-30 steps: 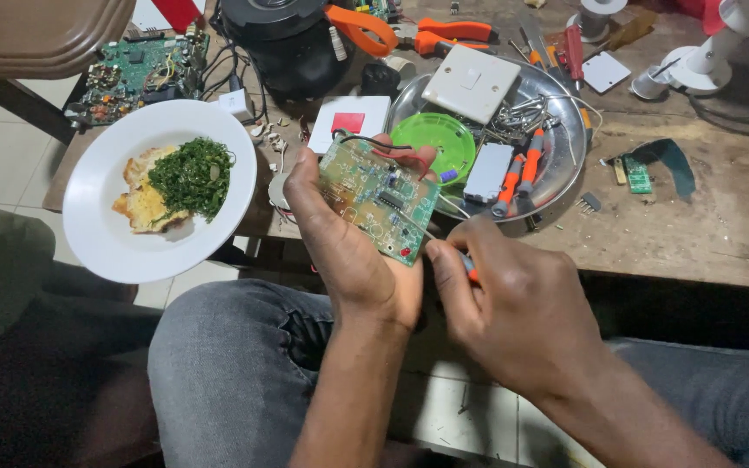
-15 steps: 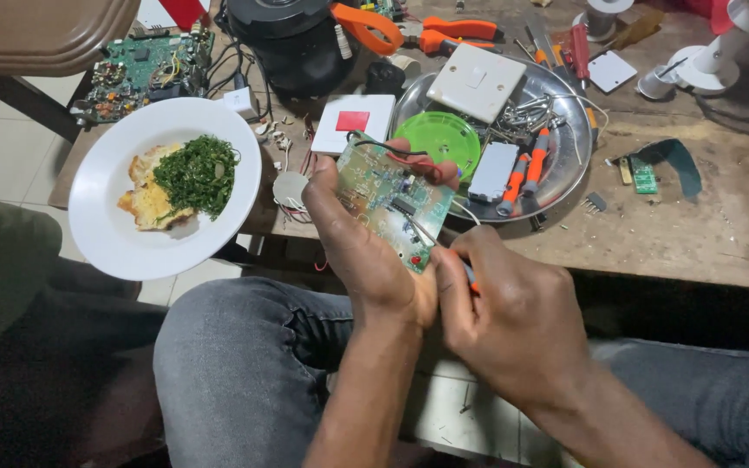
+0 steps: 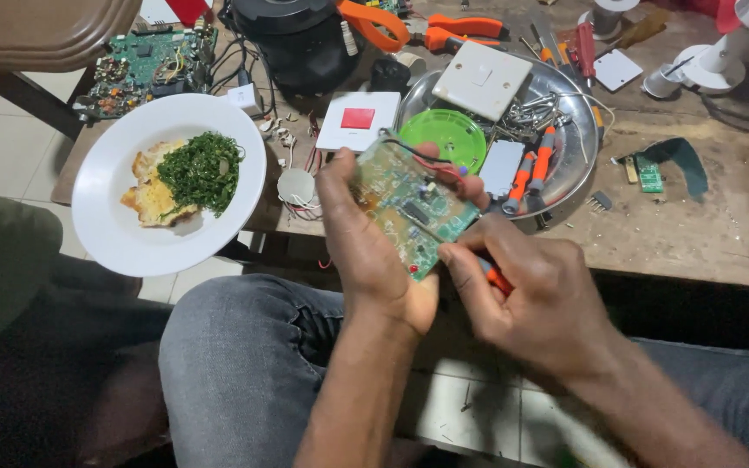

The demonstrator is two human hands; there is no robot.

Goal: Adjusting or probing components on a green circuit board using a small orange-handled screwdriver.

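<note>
cluttered wooden desk [image 3: 695, 234] over tiled floor [image 3: 470, 407], white plate [image 3: 114, 234] of food at its edge. left hand [image 3: 366, 247] fingers grip a green circuit board [image 3: 409, 212] above the lap; right hand [image 3: 530, 295] fingers pinch an orange-handled tool [image 3: 498, 279] against it.

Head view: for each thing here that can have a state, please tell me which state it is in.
Circuit board: held in the left hand, tilted, component side up.
Screwdriver: gripped in the right hand, tip at the board.
Plate: holds food, resting at the table edge.
Metal tray: full of tools and parts.
Green lid: lying in the tray.
Second board: lying on the table, wires attached.
</note>
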